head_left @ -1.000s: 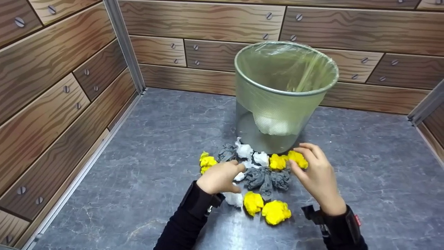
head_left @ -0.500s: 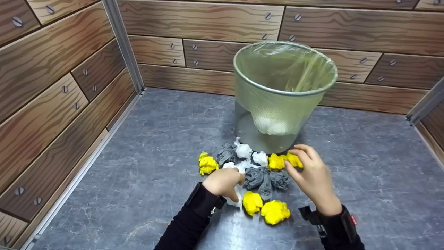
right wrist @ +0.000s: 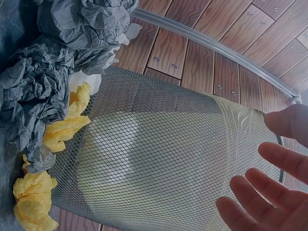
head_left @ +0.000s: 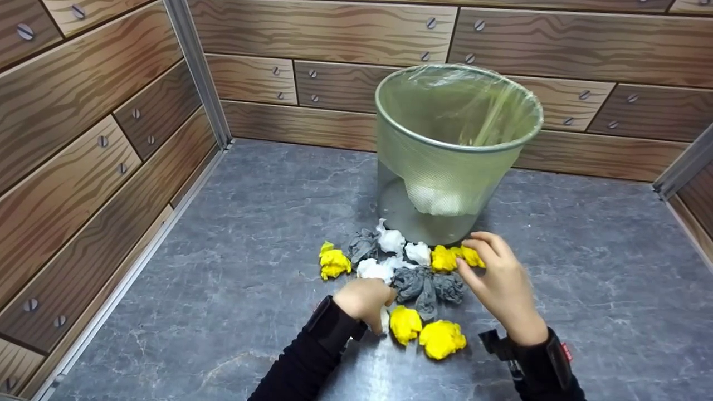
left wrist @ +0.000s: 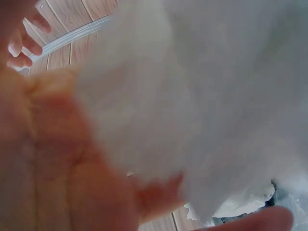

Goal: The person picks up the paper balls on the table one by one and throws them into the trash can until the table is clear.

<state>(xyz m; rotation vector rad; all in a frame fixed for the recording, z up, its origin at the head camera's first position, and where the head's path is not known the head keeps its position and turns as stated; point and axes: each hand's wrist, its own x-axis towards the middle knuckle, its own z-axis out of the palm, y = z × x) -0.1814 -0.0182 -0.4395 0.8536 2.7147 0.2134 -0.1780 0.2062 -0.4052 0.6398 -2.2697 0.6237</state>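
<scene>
In the head view my left hand (head_left: 365,302) curls round a crumpled white paper ball (head_left: 385,321), mostly hidden under the fingers. That same white paper (left wrist: 192,106) fills much of the left wrist view, blurred and close against the palm. My right hand (head_left: 504,284) hovers with relaxed, parted fingers beside a yellow paper ball (head_left: 472,257), holding nothing. From the right wrist, its fingers (right wrist: 250,192) show spread in front of the mesh bin. Two more yellow balls, one of them this yellow ball (head_left: 405,324), lie just right of my left hand.
A mesh waste bin (head_left: 390,203) with a clear yellowish liner stands behind the pile; something white shows low inside. Grey crumpled paper (head_left: 426,287), white paper balls (head_left: 375,270) and a yellow ball (head_left: 334,263) lie before it. Wood-patterned walls (head_left: 334,33) enclose the grey floor (head_left: 250,223).
My left hand has moved down and towards me, from above the white balls onto the nearer one, and its fingers have closed round it. My right hand shifted slightly left, then stayed.
</scene>
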